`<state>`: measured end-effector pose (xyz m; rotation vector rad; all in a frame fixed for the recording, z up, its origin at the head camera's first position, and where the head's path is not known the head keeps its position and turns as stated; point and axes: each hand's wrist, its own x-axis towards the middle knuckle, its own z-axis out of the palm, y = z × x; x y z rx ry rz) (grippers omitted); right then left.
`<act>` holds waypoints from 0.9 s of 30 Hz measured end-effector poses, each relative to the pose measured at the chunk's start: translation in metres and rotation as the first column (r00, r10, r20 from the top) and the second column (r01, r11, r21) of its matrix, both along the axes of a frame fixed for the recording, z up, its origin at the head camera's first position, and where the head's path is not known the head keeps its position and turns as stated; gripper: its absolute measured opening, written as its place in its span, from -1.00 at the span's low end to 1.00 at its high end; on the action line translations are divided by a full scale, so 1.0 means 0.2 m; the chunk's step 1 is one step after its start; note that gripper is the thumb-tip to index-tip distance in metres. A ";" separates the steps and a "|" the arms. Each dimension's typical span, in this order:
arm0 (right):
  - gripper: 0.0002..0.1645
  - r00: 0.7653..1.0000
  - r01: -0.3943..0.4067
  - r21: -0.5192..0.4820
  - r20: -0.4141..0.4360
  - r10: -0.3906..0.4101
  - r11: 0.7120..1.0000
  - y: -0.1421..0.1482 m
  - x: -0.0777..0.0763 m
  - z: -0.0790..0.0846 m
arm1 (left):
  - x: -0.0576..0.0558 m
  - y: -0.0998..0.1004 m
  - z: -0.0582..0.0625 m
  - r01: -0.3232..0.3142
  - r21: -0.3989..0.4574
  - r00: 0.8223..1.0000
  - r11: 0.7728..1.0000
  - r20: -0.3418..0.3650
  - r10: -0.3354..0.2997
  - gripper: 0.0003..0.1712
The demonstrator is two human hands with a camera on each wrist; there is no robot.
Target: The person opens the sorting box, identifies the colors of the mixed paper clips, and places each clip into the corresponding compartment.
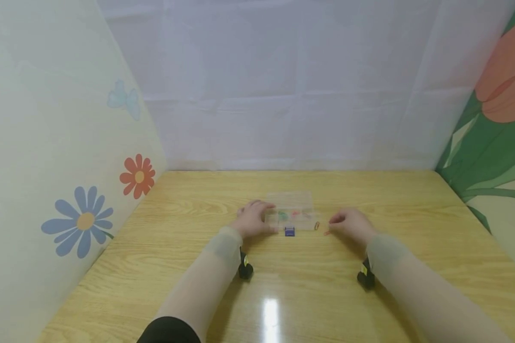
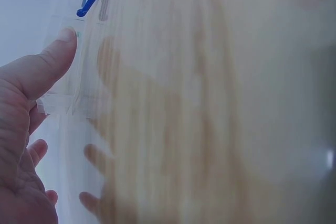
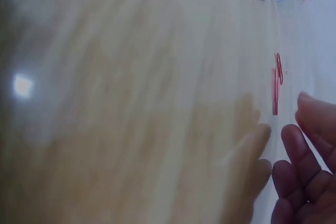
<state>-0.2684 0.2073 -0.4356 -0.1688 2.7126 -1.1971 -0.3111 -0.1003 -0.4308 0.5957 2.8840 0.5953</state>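
A clear plastic box (image 1: 289, 224) stands on the table with its lid (image 1: 289, 197) folded back. My left hand (image 1: 254, 219) grips its left end, the thumb (image 2: 59, 56) against the front wall and the other fingers behind. Midway along the front edge, a blue latch (image 1: 289, 232) hangs down. Small green pieces (image 1: 283, 216) and red pieces (image 1: 296, 213) lie inside. Right of the box lie a dark reddish paper clip (image 1: 316, 226) and a pink paper clip (image 3: 275, 93). My right hand (image 1: 349, 225), fingers loosely bent and holding nothing, has its fingertips close by the pink clip.
The wooden table (image 1: 309, 286) reaches back to a white cloth wall (image 1: 283, 95). Panels with painted flowers stand at the left and right. A dark camera mount (image 1: 245, 267) sits on the left wrist, another mount (image 1: 365, 276) on the right.
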 end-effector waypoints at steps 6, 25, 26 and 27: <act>-0.65 0.999 -0.033 0.025 0.031 0.032 0.999 0.00 0.00 -0.01 | 0.00 0.00 0.00 -0.005 0.003 1.000 1.000 0.011 0.005 -0.09; -0.75 0.999 -0.046 0.035 0.026 0.045 0.998 -0.02 0.00 -0.02 | -0.01 0.00 -0.01 -0.009 0.001 1.000 1.000 0.002 0.009 -0.10; -0.77 0.999 -0.043 0.035 0.028 0.042 0.998 -0.03 0.00 -0.02 | -0.01 0.00 -0.01 -0.009 0.001 1.000 1.000 0.001 0.009 -0.10; -0.78 0.999 -0.045 0.037 0.029 0.044 0.998 -0.03 0.00 -0.02 | -0.01 -0.01 -0.02 -0.010 -0.001 1.000 1.000 0.003 0.010 -0.10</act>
